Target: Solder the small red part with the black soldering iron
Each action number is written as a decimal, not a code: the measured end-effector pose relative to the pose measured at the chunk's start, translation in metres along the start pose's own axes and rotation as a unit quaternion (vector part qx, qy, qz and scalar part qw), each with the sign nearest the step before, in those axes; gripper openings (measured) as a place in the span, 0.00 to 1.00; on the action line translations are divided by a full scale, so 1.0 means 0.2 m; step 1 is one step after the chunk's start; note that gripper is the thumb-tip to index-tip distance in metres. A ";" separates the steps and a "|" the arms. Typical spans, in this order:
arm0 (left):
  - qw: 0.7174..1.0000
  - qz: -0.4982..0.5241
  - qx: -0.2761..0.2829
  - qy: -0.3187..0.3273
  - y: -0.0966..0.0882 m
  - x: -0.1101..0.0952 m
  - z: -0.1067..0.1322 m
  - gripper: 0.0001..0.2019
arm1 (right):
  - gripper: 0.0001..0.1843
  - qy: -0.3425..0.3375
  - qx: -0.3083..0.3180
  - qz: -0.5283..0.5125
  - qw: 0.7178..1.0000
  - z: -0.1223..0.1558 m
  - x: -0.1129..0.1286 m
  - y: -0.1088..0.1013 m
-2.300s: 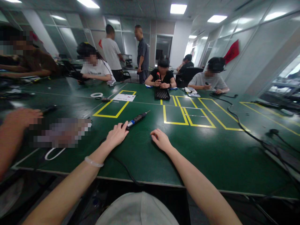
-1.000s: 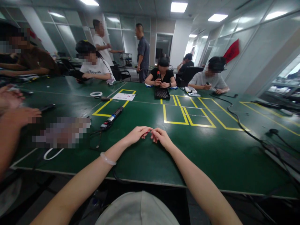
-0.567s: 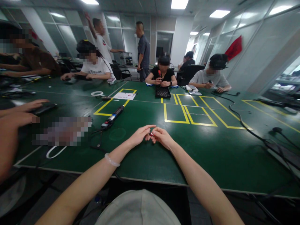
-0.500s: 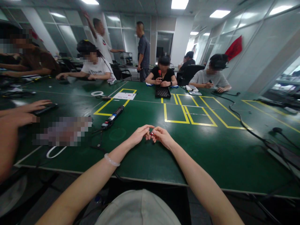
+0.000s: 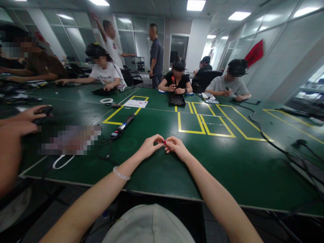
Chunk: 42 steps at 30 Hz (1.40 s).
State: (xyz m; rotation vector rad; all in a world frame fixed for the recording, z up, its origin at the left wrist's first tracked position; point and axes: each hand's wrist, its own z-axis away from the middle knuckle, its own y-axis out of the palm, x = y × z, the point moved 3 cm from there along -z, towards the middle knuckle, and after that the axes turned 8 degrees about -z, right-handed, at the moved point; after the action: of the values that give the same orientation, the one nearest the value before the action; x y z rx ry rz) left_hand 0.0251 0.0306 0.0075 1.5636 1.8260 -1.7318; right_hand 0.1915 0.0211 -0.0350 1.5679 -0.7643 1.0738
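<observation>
Off the dark tool (image 5: 123, 125), the left hand (image 5: 150, 145) joins the right hand (image 5: 177, 148) mid-frame, both pinching a small red piece (image 5: 164, 142); fingertip handling seemingly under way, next calling for steadiness.

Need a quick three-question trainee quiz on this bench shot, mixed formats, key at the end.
1. True or false: a pale bracelet circles the left wrist.
2. The small piece between the left hand and the right hand is: A) white, B) red, C) green.
3. Fill in: the pen-shaped tool lies nearer the ____ hand.

Key: 1 true; 2 B; 3 left.
</observation>
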 end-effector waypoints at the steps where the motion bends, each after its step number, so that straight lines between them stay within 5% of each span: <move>1: 1.000 0.003 -0.004 -0.001 0.00 0.00 0.00 0.12 | 0.23 -0.005 -0.004 0.002 1.000 0.00 0.00 0.00; 14: 0.976 -0.204 -0.039 0.063 -0.02 -0.02 0.02 0.11 | 0.22 -0.002 -0.018 0.039 0.999 -0.01 -0.01 -0.02; 28: 0.963 -0.257 -0.017 0.073 -0.05 0.01 0.01 0.14 | 0.22 0.008 -0.014 0.041 0.999 0.00 0.00 -0.03; 31: 0.936 -0.345 -0.074 -0.004 -0.17 0.12 0.00 0.20 | 0.22 0.000 -0.027 0.033 0.999 -0.01 -0.01 -0.04; 35: 0.847 -0.476 -0.132 -0.198 -0.43 0.35 0.05 0.27 | 0.23 -0.004 -0.028 0.032 0.999 -0.02 -0.01 -0.04; 38: 0.799 -0.504 -0.117 -0.307 -0.59 0.50 0.11 0.31 | 0.21 -0.003 -0.026 0.043 0.999 -0.02 -0.02 -0.04; 42: 0.784 -0.478 -0.078 -0.388 -0.70 0.61 0.16 0.27 | 0.20 -0.003 -0.026 0.059 0.998 -0.02 -0.02 -0.04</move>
State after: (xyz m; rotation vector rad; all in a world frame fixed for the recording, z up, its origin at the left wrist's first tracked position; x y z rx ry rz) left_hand -0.1482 0.1025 -0.0028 -0.3427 2.2340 -1.9713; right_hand 0.1957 0.0260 -0.0409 1.4989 -0.8918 1.1262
